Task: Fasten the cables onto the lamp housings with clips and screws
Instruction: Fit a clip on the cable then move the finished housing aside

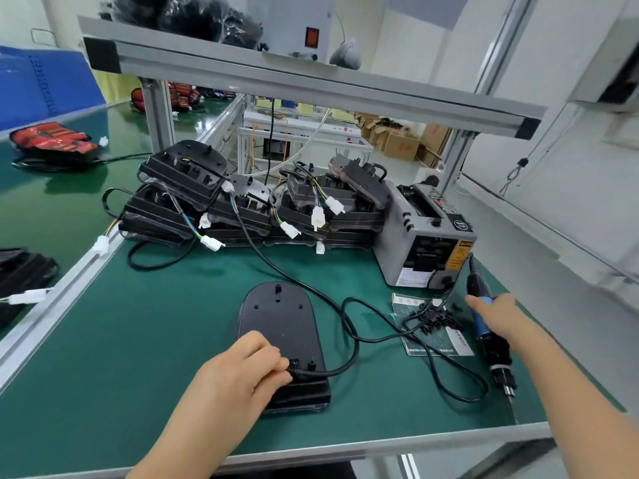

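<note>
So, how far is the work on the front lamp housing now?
Done: the lamp housing lies back-up on the mat, cable at its near end. In hand: the left hand pinches the cable there; the right hand touches the electric screwdriver. Left: screwing it down, probably; the stacked housings behind may need the same.

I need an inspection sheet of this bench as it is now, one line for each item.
Surface: green mat.
Job's things: housing lies back up before the person; screwdriver lies at right; small black parts heaped on a bag.
Clutter: tape dispenser at back right; pile of housings behind.
Grips: left hand pinches cable at housing's near end; right hand over screwdriver, hold unclear.
Cables: cable loops loose across mat; white plugs hang from the pile.
Surroundings: shelf overhead; red lamps at far left; cartons behind.
</note>
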